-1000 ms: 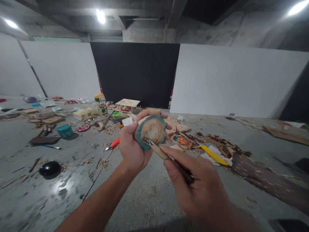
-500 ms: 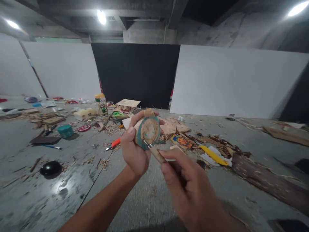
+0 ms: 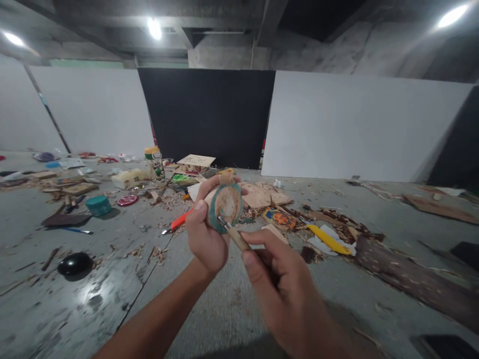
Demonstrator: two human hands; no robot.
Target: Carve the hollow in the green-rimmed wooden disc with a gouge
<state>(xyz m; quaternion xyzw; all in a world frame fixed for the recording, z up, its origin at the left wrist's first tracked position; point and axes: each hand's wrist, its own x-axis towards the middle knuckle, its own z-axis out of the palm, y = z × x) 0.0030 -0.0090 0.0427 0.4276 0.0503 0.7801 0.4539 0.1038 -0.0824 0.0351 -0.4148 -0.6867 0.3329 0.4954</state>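
My left hand [image 3: 207, 239] is wrapped round a round wooden piece [image 3: 229, 203] with a teal painted rim and a rough, hollowed tan face turned towards me. A tan band of tape or bandage circles one of its fingers. My right hand [image 3: 286, 284] grips a carving tool [image 3: 238, 239] by its pale wooden handle. The tool's metal tip meets the lower left part of the hollowed face, near the teal rim. Both hands are held above the concrete floor.
On the left lie a teal lid [image 3: 98, 205], a black dome-shaped object [image 3: 75, 265] and an orange cutter [image 3: 181, 219]. A yellow-handled cutter [image 3: 328, 240] and a bark-covered log [image 3: 407, 279] lie to the right. Wood shavings and a yellow-capped bottle [image 3: 154, 163] are farther back.
The wooden piece has turned slightly, so its face looks narrower. Both hands have shifted a little left in view, and the tool tip stays at the lower left of the face.
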